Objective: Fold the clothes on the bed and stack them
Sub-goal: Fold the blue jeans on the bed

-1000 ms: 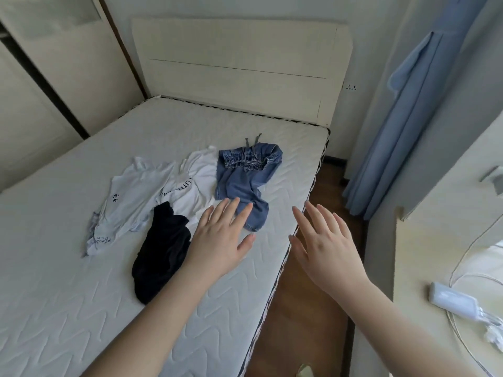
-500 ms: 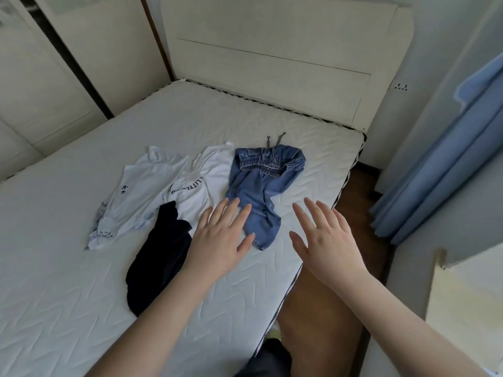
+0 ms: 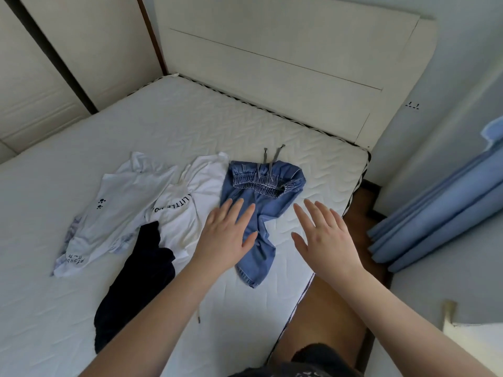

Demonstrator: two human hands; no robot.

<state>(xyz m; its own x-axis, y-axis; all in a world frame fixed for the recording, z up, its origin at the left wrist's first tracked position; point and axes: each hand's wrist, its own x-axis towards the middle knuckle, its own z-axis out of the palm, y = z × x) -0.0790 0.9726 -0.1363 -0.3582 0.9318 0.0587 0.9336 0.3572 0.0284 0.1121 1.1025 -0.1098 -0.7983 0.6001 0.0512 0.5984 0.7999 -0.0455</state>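
Clothes (image 3: 261, 197) lie unfolded on mattress (image 3: 190, 126) beside blue curtain (image 3: 441, 213).

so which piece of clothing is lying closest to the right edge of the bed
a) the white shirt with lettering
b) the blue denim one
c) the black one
b: the blue denim shorts lie nearest the bed's right edge, with the white shirt and the black garment both further left.
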